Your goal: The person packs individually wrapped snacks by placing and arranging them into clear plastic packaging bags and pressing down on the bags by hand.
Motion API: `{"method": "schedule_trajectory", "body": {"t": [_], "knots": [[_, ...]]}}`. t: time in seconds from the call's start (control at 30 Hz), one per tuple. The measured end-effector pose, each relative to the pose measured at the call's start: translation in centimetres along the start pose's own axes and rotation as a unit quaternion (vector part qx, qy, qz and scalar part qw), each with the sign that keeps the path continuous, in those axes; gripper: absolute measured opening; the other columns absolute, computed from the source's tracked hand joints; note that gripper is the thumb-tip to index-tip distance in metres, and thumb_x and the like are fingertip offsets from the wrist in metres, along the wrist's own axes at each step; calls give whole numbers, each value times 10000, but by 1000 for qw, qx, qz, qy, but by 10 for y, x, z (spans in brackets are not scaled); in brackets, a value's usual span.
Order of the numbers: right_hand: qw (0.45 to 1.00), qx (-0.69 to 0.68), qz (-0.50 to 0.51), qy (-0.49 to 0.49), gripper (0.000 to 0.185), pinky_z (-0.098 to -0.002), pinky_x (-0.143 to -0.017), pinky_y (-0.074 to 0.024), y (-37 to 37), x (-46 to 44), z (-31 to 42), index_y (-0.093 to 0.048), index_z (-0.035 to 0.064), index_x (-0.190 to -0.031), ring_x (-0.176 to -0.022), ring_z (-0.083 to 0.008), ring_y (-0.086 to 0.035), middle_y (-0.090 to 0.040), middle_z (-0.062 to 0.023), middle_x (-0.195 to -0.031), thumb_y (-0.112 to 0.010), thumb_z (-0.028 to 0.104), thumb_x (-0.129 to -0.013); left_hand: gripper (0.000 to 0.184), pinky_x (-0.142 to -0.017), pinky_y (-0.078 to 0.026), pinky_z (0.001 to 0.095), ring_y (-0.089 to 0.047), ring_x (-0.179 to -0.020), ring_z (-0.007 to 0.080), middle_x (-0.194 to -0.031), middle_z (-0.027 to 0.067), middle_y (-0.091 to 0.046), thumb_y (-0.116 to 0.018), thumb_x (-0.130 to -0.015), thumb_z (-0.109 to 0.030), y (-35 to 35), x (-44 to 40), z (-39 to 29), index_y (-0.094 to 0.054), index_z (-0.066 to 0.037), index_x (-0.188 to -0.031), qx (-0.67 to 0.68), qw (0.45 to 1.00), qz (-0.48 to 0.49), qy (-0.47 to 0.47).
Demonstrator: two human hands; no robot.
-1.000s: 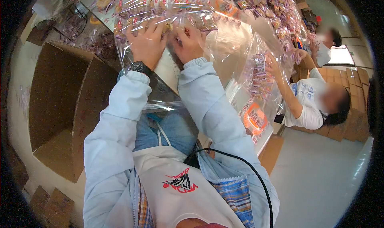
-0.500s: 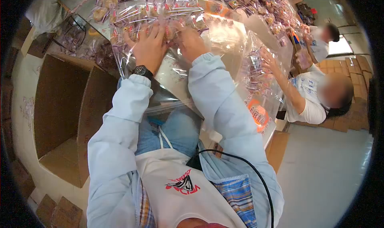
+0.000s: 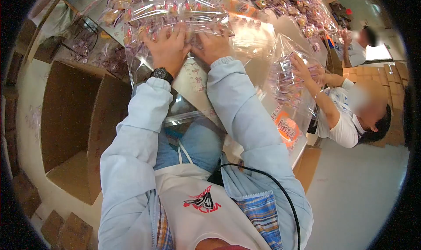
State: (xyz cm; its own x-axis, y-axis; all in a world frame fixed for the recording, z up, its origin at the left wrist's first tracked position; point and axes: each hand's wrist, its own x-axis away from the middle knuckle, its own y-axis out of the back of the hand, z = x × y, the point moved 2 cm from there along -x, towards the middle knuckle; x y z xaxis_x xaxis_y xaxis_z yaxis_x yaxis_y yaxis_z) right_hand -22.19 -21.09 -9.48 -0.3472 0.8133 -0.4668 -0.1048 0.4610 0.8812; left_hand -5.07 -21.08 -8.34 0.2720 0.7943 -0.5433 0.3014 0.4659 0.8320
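Note:
In front of me a large clear plastic bag [image 3: 186, 117] lies on the table, its loose lower edge toward my lap. Rows of small wrapped snack packets [image 3: 197, 16] fill its far part. My left hand [image 3: 169, 48], with a black watch on the wrist, rests on the bag with its fingers spread against the near row. Beside it my right hand [image 3: 214, 47] presses on the same row, fingers apart and thumb toward the left hand. Some fingertips are partly lost among the shiny film and packets.
An open cardboard box [image 3: 70, 127] stands at my left. On the right a co-worker [image 3: 337, 114] handles another clear bag of packets [image 3: 287, 81]. Many loose wrapped packets [image 3: 280, 4] are heaped at the back. A second person [image 3: 357, 48] is farther off, near stacked cartons [image 3: 394, 76].
My right hand's fingers have stretched out more, and it has shifted slightly right along the row of packets. The co-worker's hand has moved over the other bag.

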Motion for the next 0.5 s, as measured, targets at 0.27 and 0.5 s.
{"method": "schedule_trajectory", "body": {"t": [0.27, 0.5], "knots": [[997, 18, -46, -64, 531, -586, -1059, -362, -3, -2, 17, -696, 128, -1166, -1173, -320, -582, -679, -73, -1152, -789, 424, -734, 566, -1131, -237, 716, -568, -1209, 239, -1208, -46, -693, -764, -804, -390, 5, -8, 2, -657, -192, -1323, 2, 1000, -4, -11], [996, 2, -35, -85, 529, -595, -1043, -371, 2, -9, 20, -700, 140, -1182, -1150, -319, -596, -670, -72, -1143, -797, 390, -726, 452, -1126, -233, 724, -522, -1300, 289, -1307, 11, -653, -738, -834, -348, 8, -18, -2, -694, -194, -1257, -71, 994, 87, -1]]}}
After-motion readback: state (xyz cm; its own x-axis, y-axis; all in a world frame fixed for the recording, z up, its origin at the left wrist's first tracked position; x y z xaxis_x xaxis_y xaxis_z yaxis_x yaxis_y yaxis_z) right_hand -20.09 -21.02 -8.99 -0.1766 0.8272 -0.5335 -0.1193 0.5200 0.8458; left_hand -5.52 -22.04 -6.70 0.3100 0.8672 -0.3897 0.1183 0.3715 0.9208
